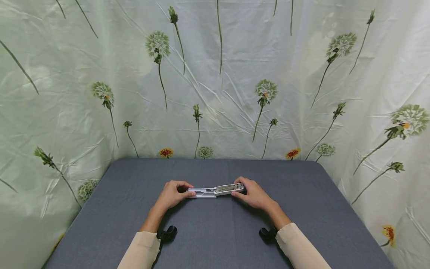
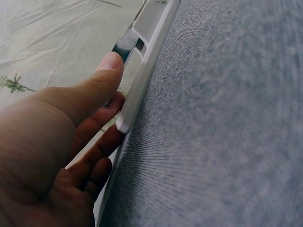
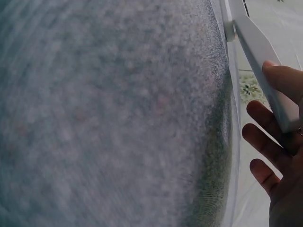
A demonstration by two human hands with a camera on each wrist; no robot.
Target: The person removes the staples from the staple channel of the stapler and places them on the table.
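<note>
Plainly, a stapler sat opened out over the tabletop, straight ahead of the person at twelve o'clock, with its hinge between the two hands. The left hand was at its nine o'clock end, its grip narrow, thumb and fingers pinching the tip of the white base. The right hand was at the three o'clock end, its grip closed on the stapler's upper arm, thumb on the near side; the other fingertips spread apart below it. That arm sloped up from the hinge, and its end stood clear of the tabletop. The base ran low along the surface; whether it touched could not be told.

Cream sleeves came in from seven and five o'clock, with black wrist mounts near their cuffs. Beyond the tabletop, toward twelve o'clock, hung a pale flowered curtain.
</note>
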